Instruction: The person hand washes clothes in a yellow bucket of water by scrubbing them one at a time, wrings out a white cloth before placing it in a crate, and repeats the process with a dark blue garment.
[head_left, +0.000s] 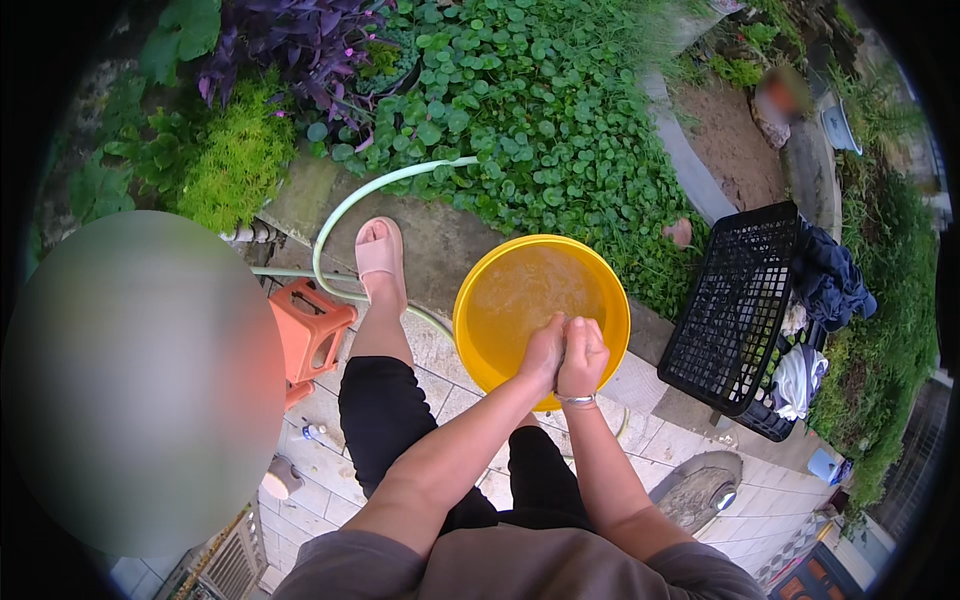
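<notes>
Both of my hands are pressed together over a round yellow bucket (466, 300) of water (525, 285). My left hand (543, 351) lies against the inner side of my right hand (583, 356), and the fingers of both are curled. A narrow dark patch shows between the palms; whether it is a wet cloth or only shadow I cannot tell. A silver bracelet (576, 399) circles my right wrist. The water's surface is rippled.
A black plastic crate (727, 300) stands on the ledge at right, with dark clothing (836, 277) and a white garment (799, 382) beyond it. A pale green hose (330, 225) curves past my sandalled foot (381, 251). An orange plastic stool (304, 330) is at left, beside a large blurred area.
</notes>
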